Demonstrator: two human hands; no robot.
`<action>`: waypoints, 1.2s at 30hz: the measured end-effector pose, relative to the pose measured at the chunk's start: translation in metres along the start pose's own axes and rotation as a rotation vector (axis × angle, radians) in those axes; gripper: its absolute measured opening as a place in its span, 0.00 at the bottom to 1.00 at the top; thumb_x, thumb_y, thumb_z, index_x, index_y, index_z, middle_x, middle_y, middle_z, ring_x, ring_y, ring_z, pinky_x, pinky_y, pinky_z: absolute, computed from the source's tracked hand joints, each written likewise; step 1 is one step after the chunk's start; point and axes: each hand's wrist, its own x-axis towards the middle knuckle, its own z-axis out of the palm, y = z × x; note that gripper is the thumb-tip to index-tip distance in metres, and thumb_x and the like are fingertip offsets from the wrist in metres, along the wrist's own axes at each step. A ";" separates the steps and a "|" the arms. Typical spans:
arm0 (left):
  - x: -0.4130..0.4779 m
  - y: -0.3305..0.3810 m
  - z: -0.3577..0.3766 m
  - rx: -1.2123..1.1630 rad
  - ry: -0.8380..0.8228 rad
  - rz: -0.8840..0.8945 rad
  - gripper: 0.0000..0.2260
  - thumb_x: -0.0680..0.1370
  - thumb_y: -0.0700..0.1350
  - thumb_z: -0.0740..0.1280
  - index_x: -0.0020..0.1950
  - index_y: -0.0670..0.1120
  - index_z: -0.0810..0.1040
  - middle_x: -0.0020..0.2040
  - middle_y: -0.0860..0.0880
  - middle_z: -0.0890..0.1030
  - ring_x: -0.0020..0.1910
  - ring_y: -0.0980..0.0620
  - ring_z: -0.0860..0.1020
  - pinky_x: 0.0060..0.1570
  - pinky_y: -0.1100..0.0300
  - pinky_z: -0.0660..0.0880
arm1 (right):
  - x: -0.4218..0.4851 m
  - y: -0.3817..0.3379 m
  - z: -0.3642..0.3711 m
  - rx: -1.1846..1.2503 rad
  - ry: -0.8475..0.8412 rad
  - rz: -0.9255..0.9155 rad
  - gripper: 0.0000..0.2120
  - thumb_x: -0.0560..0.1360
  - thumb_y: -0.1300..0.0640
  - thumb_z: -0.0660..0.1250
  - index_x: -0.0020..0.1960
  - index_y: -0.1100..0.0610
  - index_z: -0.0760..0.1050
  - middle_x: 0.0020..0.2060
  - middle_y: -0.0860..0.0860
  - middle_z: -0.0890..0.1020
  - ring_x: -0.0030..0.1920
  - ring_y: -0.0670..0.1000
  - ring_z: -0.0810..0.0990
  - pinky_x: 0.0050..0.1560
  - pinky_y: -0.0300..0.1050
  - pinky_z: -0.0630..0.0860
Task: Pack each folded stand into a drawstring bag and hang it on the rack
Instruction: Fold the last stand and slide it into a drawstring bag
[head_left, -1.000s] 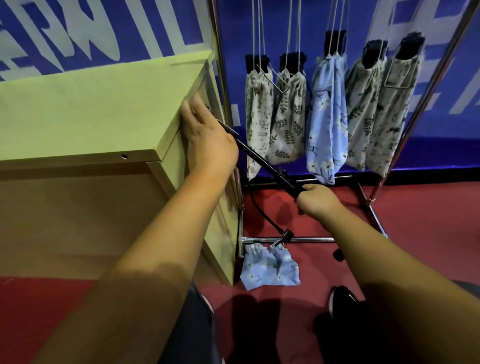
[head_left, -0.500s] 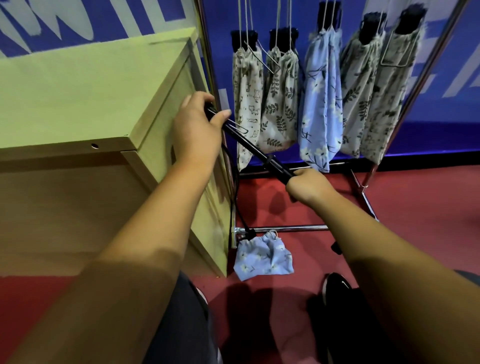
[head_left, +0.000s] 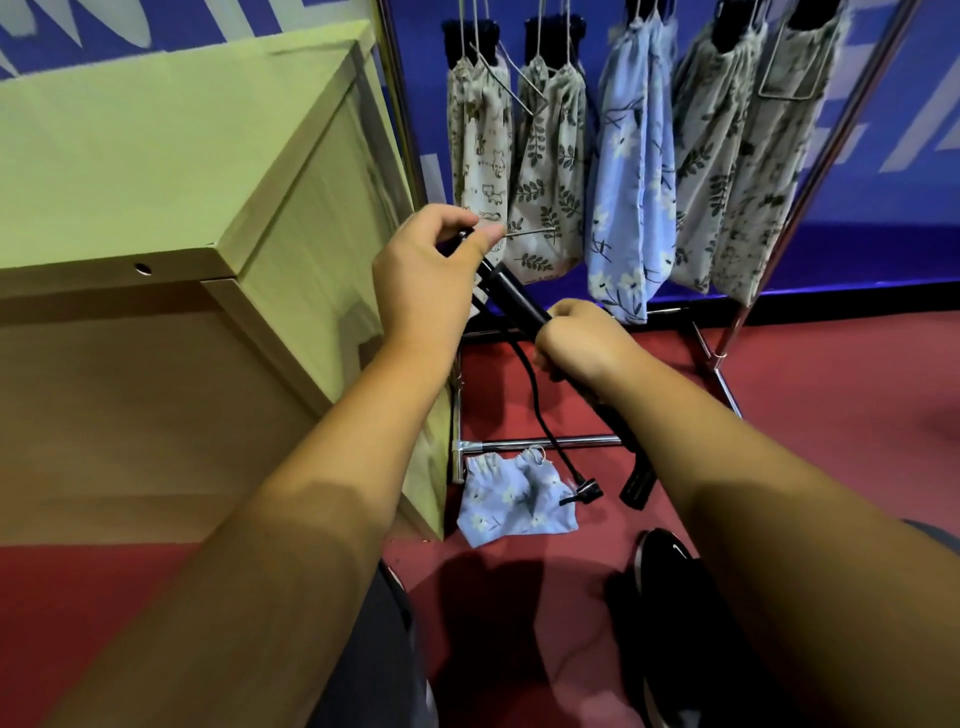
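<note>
Head view: the left hand pinches the upper tip of the black stand with curled fingers. The right hand grips its middle in a fist, so the stand slants down past the right wrist. Below both hands a blue bag lies on the floor, just beside the rack. Filled bags hang beyond the hands. A cabinet stands left of the left hand.

Cropped at upper edge: rack, bags. Hidden in right hand: stand middle; tip behind left hand.
</note>
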 end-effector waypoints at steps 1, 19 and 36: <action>-0.003 0.000 0.003 -0.014 -0.025 -0.005 0.08 0.73 0.55 0.79 0.48 0.55 0.87 0.43 0.58 0.86 0.44 0.61 0.83 0.49 0.61 0.80 | -0.001 -0.002 -0.002 0.030 -0.012 0.017 0.05 0.68 0.64 0.67 0.44 0.58 0.77 0.24 0.54 0.79 0.22 0.52 0.75 0.28 0.42 0.68; -0.020 -0.024 0.023 -0.185 -0.669 -0.352 0.23 0.80 0.67 0.61 0.57 0.53 0.86 0.55 0.54 0.88 0.60 0.53 0.85 0.71 0.48 0.75 | 0.006 -0.028 -0.027 0.776 -0.132 -0.166 0.11 0.78 0.65 0.68 0.59 0.67 0.80 0.38 0.57 0.81 0.35 0.54 0.80 0.35 0.42 0.77; -0.026 -0.034 0.016 -0.079 -1.039 -0.372 0.05 0.86 0.42 0.66 0.50 0.46 0.79 0.47 0.47 0.86 0.46 0.49 0.85 0.37 0.63 0.77 | 0.031 -0.010 -0.035 0.790 0.139 -0.191 0.14 0.79 0.52 0.77 0.56 0.50 0.72 0.43 0.52 0.85 0.40 0.53 0.84 0.39 0.46 0.79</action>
